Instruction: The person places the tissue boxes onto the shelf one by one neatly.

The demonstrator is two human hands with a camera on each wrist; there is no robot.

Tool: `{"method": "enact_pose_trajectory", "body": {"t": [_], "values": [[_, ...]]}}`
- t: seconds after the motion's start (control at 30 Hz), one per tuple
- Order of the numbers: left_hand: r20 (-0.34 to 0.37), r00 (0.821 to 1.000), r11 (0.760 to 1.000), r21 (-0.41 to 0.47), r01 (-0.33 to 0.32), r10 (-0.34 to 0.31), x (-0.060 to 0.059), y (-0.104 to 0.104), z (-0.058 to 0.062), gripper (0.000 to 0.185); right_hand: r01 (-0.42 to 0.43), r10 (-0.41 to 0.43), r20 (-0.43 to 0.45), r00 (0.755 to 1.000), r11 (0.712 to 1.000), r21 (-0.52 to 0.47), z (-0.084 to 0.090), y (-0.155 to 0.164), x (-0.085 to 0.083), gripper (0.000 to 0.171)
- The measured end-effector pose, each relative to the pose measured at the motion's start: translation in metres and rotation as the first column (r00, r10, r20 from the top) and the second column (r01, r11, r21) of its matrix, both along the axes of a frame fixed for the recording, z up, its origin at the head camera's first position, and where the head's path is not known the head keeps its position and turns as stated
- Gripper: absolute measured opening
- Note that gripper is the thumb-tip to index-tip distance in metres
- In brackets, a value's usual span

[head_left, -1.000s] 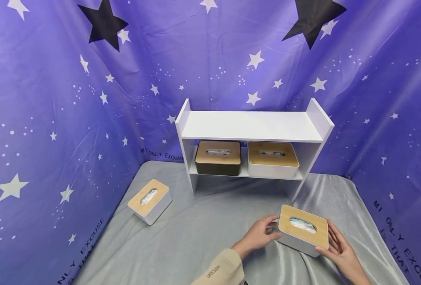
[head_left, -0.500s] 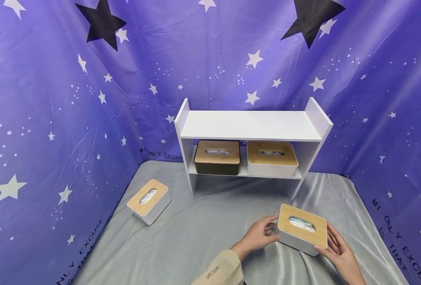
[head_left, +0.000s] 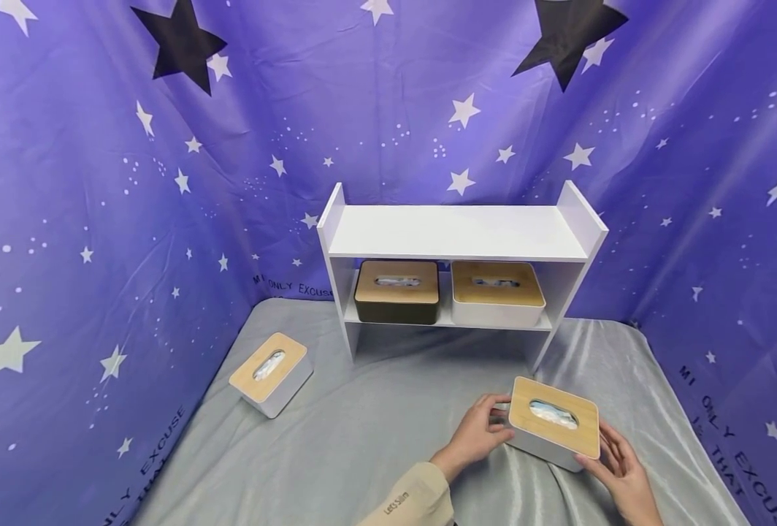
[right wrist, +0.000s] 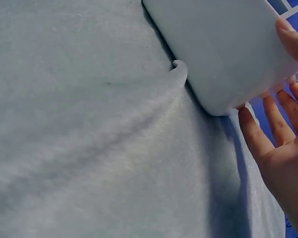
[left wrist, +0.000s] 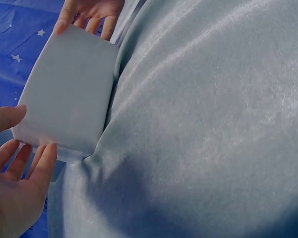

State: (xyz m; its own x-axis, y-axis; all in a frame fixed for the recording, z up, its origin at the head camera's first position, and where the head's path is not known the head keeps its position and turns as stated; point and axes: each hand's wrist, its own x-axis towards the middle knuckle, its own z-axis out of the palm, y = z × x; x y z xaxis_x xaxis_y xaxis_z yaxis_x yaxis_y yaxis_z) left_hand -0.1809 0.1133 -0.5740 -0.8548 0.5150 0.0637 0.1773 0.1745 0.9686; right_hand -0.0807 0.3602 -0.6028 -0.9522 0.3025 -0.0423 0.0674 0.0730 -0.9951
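Note:
A white tissue box [head_left: 555,418] with a light wooden lid sits slantwise on the grey cloth, front right in the head view. My left hand [head_left: 477,431] grips its left end, thumb at the front face and fingertips against the end wall. At the opposite end, my right hand [head_left: 625,475] holds the box with its thumb on the near corner and fingers along the side. Each wrist view has the plain white front wall [left wrist: 69,84] of the box between or beside the fingers. Tissue shows through the oval slot in the lid.
Behind stands a white two-tier shelf [head_left: 457,230]. Its lower tier holds a dark tissue box [head_left: 397,313] and a white tissue box [head_left: 497,314], both wooden-lidded. Another white tissue box [head_left: 283,387] sits on the cloth [head_left: 362,453] at left. Purple star-printed curtains [head_left: 362,109] enclose three sides.
The whole head view has shifted slightly to the left. Both hands stay at the ends of the tissue box, and the box keeps its place on the cloth.

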Motion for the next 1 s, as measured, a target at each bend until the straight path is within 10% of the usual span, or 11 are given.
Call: {"method": "enact_pose_trajectory", "body": {"t": [0.3,1.0], "values": [[0.01,0.999,0.998,0.03,-0.048,0.048,0.002,0.002,-0.005,0.053,0.059,-0.062,-0.048,0.997,0.997,-0.043,-0.007,-0.01,0.005,0.073],[-0.042,0.989,0.99,0.0,-0.142,0.142,0.004,-0.005,0.006,0.054,0.113,-0.112,0.224,0.968,0.994,0.006,0.021,-0.022,-0.002,0.089]]}}
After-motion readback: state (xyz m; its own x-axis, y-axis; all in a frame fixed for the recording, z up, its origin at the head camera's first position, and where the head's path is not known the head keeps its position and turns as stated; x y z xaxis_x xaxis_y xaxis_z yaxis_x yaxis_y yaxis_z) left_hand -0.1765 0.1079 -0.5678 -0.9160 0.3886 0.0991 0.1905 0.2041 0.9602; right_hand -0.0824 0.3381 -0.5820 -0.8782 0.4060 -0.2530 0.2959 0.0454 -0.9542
